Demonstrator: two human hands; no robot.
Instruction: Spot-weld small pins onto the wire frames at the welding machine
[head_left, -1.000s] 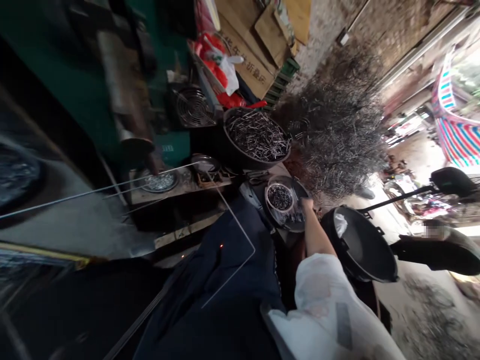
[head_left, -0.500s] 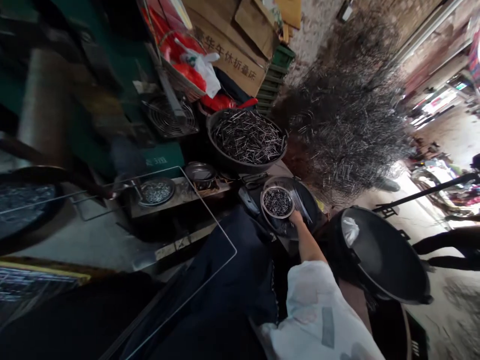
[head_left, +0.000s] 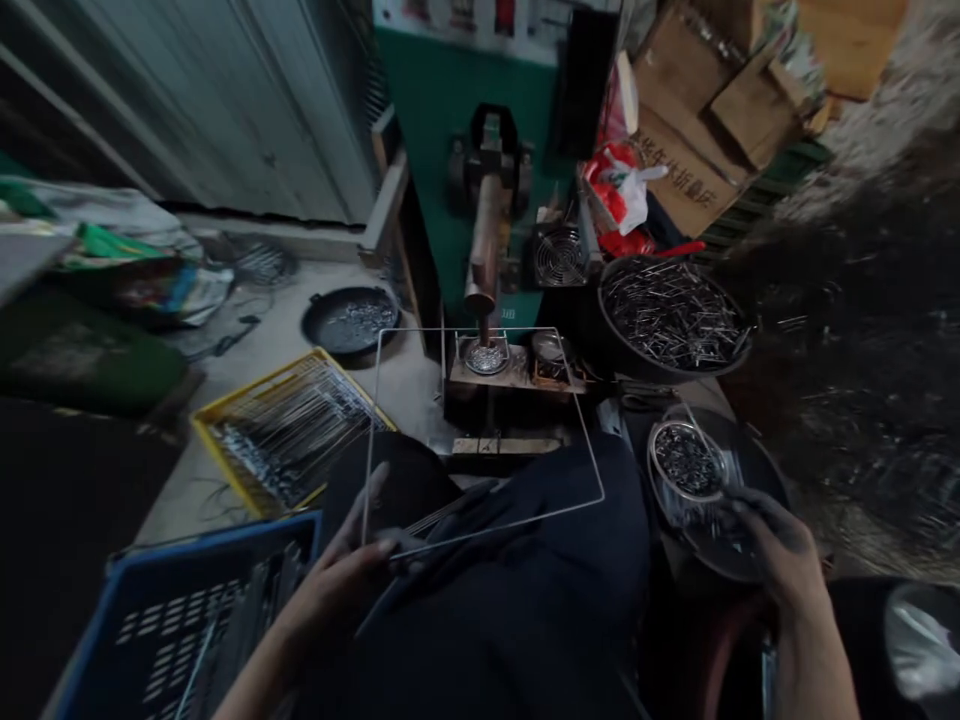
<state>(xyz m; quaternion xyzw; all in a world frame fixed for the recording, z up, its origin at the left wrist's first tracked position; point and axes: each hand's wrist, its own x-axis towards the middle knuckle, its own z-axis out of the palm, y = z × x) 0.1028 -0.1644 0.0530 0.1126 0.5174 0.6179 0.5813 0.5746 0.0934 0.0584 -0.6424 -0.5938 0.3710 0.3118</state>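
My left hand (head_left: 360, 550) is closed on the lower left part of a bent wire frame (head_left: 487, 532), a large rectangle held up over my lap. Through the frame show the press-like green machine's copper-coloured rod (head_left: 486, 245) and a small dish of metal bits (head_left: 486, 357) under its tip. On the right, my right hand (head_left: 772, 540) hovers by a steel bowl of small metal parts (head_left: 684, 460) standing in a dark round tray (head_left: 750, 560). Its fingers are pinched, and a thin wire (head_left: 699, 430) runs up from them across the bowl; the fingertips are dim.
A wide pan heaped with bent wire pieces (head_left: 675, 315) stands behind the bowl. At left are a yellow crate of rods (head_left: 262, 375), a blue crate (head_left: 217, 540) and a black pan (head_left: 352, 318) on the floor. A tangled wire heap (head_left: 862, 350) lies far right.
The view has swung left to face the machine. My left hand has come into sight on the wire frame. My right hand, earlier at the bowl's edge, now has a thin wire in its fingers.
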